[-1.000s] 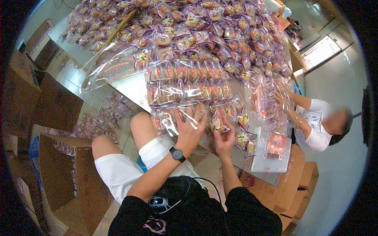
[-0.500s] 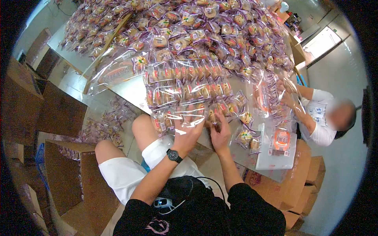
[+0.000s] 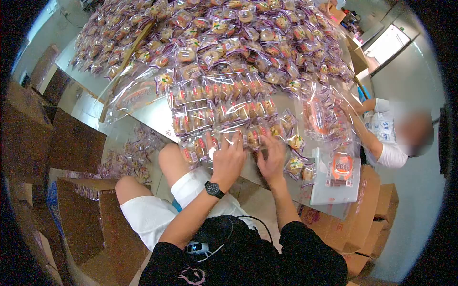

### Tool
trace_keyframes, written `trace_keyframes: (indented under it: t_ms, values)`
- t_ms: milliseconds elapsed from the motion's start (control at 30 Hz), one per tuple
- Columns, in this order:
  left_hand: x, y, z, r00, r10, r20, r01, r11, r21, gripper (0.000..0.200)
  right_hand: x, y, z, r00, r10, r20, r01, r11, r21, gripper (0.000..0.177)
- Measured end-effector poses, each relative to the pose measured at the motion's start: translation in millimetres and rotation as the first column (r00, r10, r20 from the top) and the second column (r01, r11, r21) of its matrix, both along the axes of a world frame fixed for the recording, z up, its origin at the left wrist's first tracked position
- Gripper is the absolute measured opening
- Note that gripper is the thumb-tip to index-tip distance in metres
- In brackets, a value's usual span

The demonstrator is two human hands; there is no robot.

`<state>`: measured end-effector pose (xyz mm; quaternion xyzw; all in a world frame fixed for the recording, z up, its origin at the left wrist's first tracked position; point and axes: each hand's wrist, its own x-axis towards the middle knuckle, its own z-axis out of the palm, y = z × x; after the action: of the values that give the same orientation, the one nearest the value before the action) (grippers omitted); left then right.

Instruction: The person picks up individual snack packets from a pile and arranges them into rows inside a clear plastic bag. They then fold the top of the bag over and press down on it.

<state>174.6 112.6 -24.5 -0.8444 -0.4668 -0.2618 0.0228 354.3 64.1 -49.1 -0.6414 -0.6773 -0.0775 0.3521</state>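
Observation:
My left hand (image 3: 229, 161) lies over the front row of wrapped pastries (image 3: 200, 148), with its fingers stretched out and touching the clear wrappers. A black watch sits on that wrist. Just to the right, my right hand (image 3: 272, 161) has its fingers apart against the right end of the same row, touching a wrapped pastry (image 3: 254, 138). Behind the front row, two longer rows of packets stand on edge, a middle row (image 3: 229, 112) and a back row (image 3: 219, 90), under shiny clear plastic. Several loose packets (image 3: 294, 142) lie right of my right hand.
A large heap of wrapped pastries (image 3: 229, 43) covers the table behind. Printed clear bags (image 3: 136, 97) lie at left. A white board (image 3: 329, 190) bears a printed bag. At right, a person (image 3: 381, 131) handles bagged packets. Cardboard boxes (image 3: 76, 209) stand around; packets fill the floor area at left.
My left hand has shifted slightly, its fingers now more spread on the front row. The fingers of my right hand have opened somewhat. The whole view has moved a little.

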Motion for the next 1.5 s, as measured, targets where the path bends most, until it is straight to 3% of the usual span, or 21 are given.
trace_keyframes:
  t_ms: [100, 233, 300, 500, 633, 667, 800, 900, 1033, 1200, 1300, 1500]
  values:
    - [-4, 0, -7, 0.992, -0.097, 0.086, 0.093, 0.994, 0.052, 0.046, 0, 2, 0, 0.999, -0.043, -0.017, 0.044, 0.999, 0.025, 0.055]
    - [7, 1, -14, 0.996, -0.007, 0.085, -0.003, 0.994, 0.11, 0.037, -5, 5, 4, 0.997, -0.057, -0.052, 0.057, 0.998, -0.001, 0.054]
    - [5, -3, -6, 0.997, 0.011, -0.077, -0.012, 1.0, -0.014, 0.052, -6, 7, 2, 0.997, -0.056, -0.045, 0.056, 0.998, -0.004, 0.053]
    - [10, -3, -9, 0.989, 0.076, -0.129, -0.064, 0.994, 0.093, 0.054, 1, 6, -5, 0.999, -0.035, -0.016, 0.035, 0.998, 0.043, 0.059]
    - [3, -3, -3, 0.996, 0.024, -0.087, -0.021, 0.999, 0.028, 0.052, 2, 3, 0, 1.0, -0.022, -0.009, 0.022, 1.0, 0.015, 0.061]
    - [-4, -7, -1, 1.0, -0.027, 0.003, 0.027, 1.0, 0.014, 0.051, 1, 2, 3, 1.0, -0.022, 0.0, 0.022, 1.0, 0.012, 0.06]
    - [-31, -27, 20, 0.975, -0.194, 0.105, 0.197, 0.98, -0.016, 0.044, 1, 0, -1, 1.0, -0.007, -0.004, 0.007, 1.0, 0.0, 0.06]
    - [-53, -37, 19, 0.967, -0.244, 0.08, 0.252, 0.96, -0.122, 0.04, -7, -5, -11, 1.0, -0.025, -0.019, 0.025, 0.999, 0.023, 0.06]
    - [-62, -27, 10, 0.991, -0.127, 0.045, 0.13, 0.989, -0.073, 0.055, -21, -7, -15, 0.996, -0.016, 0.089, 0.004, 0.991, 0.135, 0.055]
    - [-49, -36, 6, 0.999, -0.033, -0.033, 0.03, 0.995, -0.098, 0.067, -31, 0, 0, 0.986, 0.061, 0.158, -0.072, 0.996, 0.062, 0.057]
    - [-45, -41, 2, 0.997, -0.058, 0.041, 0.062, 0.995, -0.076, 0.062, -41, 2, 2, 0.977, 0.179, 0.117, -0.176, 0.984, -0.04, 0.051]
    - [-43, -32, 5, 0.999, -0.01, 0.031, 0.014, 0.993, -0.114, 0.041, -50, 5, -12, 0.992, 0.108, 0.058, -0.108, 0.994, 0.006, 0.043]
